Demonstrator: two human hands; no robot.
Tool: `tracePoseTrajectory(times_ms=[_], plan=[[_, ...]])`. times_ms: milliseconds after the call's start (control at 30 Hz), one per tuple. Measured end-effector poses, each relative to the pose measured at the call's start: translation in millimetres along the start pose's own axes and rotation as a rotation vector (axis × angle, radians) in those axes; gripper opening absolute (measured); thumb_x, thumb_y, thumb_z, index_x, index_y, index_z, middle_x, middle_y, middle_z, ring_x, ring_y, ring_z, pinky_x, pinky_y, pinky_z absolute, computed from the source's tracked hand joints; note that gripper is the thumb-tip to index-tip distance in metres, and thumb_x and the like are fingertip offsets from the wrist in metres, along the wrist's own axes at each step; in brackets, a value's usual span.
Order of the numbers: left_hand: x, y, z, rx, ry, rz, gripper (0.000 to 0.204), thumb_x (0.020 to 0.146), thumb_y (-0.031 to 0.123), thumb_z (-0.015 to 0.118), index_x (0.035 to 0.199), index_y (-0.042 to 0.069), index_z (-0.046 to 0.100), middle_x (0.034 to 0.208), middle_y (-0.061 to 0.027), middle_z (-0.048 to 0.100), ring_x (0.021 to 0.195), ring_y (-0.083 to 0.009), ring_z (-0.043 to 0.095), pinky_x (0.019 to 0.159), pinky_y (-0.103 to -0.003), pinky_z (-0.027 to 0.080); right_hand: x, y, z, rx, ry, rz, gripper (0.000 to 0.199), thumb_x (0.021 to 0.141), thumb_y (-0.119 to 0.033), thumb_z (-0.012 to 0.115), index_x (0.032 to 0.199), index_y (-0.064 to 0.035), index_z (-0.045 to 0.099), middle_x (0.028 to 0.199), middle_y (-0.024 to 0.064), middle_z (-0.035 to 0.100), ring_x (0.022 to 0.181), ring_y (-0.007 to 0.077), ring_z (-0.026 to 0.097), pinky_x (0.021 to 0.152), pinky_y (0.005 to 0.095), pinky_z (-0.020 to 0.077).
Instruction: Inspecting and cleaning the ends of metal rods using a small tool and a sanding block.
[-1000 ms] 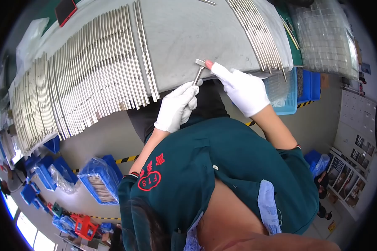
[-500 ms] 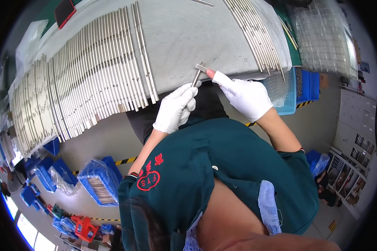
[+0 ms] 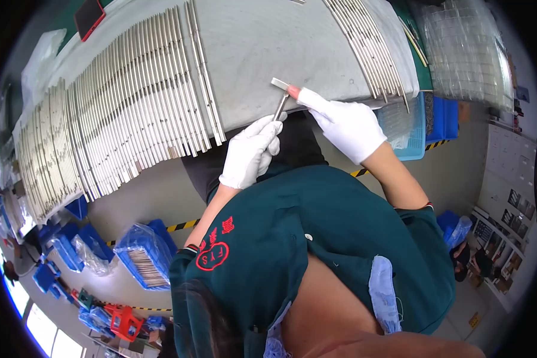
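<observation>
My left hand (image 3: pixel 250 154), in a white glove, is closed around a thin metal rod (image 3: pixel 281 107) whose upper end sticks out past the fingers. My right hand (image 3: pixel 349 126) wears a white glove with a bare fingertip showing. Its finger and thumb pinch a small flat metal piece (image 3: pixel 278 83) lying across the rod's upper end. Whether the two parts are joined, I cannot tell. Both hands are at the near edge of the grey-covered table (image 3: pixel 268 48).
Many metal rods (image 3: pixel 131 101) lie side by side on the left of the table, and another row of rods (image 3: pixel 370 51) on the right. A light blue basket (image 3: pixel 416 143) stands beside the table. Clear plastic trays (image 3: pixel 465 59) are stacked at far right; a wrapped blue crate (image 3: pixel 143 256) is behind left.
My right hand and the flat metal piece have moved slightly away from me and to the left. The left hand stays nearly in place around the rod.
</observation>
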State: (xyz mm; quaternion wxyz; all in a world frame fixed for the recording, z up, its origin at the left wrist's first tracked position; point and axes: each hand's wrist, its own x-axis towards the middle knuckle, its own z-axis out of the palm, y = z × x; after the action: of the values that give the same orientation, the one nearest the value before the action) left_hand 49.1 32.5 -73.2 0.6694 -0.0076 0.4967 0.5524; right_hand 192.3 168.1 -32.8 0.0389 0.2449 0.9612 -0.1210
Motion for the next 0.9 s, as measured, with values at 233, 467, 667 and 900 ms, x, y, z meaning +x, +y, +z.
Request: tracePoseTrajectory(times_ms=[233, 467, 667, 900], plan=[[1, -1, -2, -0.017, -0.019, 0.007, 0.029, 0.092, 0.016, 0.054, 0.117, 0.001, 0.058, 0.060, 0.0030, 0.047, 0.038, -0.0002, 0.024, 0.036, -0.018, 0.015, 9, 0, 1, 0.014, -0.004, 0.035, 0.040, 0.090, -0.018, 0.048, 0.128, -0.0292, 0.046, 0.059, 0.0091, 0.057, 0.051, 0.0276, 0.058, 0.046, 0.0356, 0.0468], [3, -5, -3, -0.011, -0.019, 0.016, 0.029, 0.092, 0.016, 0.054, 0.117, 0.002, 0.058, 0.060, 0.0029, 0.048, 0.038, 0.0000, 0.024, 0.035, -0.018, 0.016, -4, 3, -6, 0.065, -0.057, 0.075, 0.035, 0.091, -0.020, 0.048, 0.126, -0.0261, 0.048, 0.062, 0.0113, 0.059, 0.051, 0.0307, 0.058, 0.047, 0.0382, 0.0475], [2, -3, -3, 0.013, 0.000, 0.030, 0.028, 0.093, 0.018, 0.054, 0.116, 0.002, 0.058, 0.060, 0.0026, 0.047, 0.037, -0.0002, 0.024, 0.035, -0.018, 0.015, -17, 18, 4, 0.032, 0.030, 0.038, 0.040, 0.089, -0.021, 0.054, 0.128, -0.0252, 0.048, 0.061, 0.0100, 0.059, 0.049, 0.0282, 0.057, 0.045, 0.0360, 0.0470], [2, 1, -4, -0.014, -0.051, -0.051, 0.030, 0.094, 0.019, 0.051, 0.119, 0.003, 0.056, 0.060, 0.0038, 0.045, 0.037, -0.0003, 0.023, 0.034, -0.018, 0.015, -24, 10, 16, 0.130, 0.185, 0.036, 0.036, 0.088, -0.020, 0.054, 0.122, -0.0301, 0.054, 0.063, 0.0050, 0.060, 0.052, 0.0239, 0.058, 0.045, 0.0333, 0.0464]])
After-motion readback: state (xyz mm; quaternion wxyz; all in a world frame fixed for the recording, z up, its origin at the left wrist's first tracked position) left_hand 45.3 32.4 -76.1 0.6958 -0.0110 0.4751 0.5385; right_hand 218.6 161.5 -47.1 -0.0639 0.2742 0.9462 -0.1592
